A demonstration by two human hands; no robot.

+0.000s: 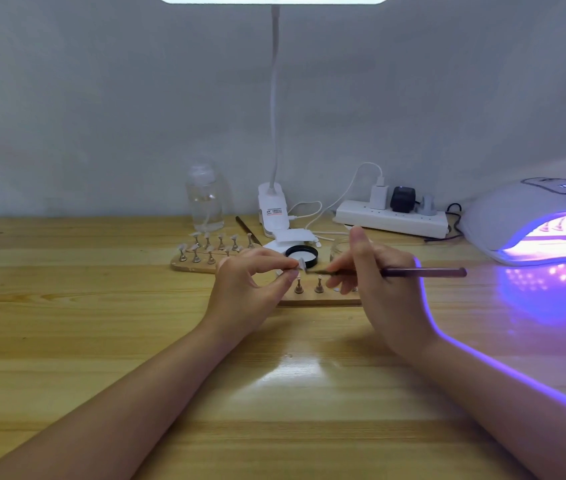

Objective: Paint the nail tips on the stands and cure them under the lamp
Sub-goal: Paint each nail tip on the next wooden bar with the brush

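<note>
Item in hand: one nail tip (301,264) on its stand, which I hold pinched between the thumb and fingertips of my left hand (252,282), lifted just above the near wooden base (323,299). My right hand (373,271) grips a brush (413,272) like a pen, bristle end touching that tip — I judge this a painting stroke in progress. On the near base: two stands (309,285) without visible tips, so their tips are either curing or not yet fitted; I cannot tell which. Far base (191,266): roughly a dozen tips on stands, pale, coating unclear. Curing lamp (534,223) at right, lit violet, with something small inside — likely a batch under cure. Open gel pot (302,254) behind my hands. Estimate: mid-task, most tips apparently outstanding.
</note>
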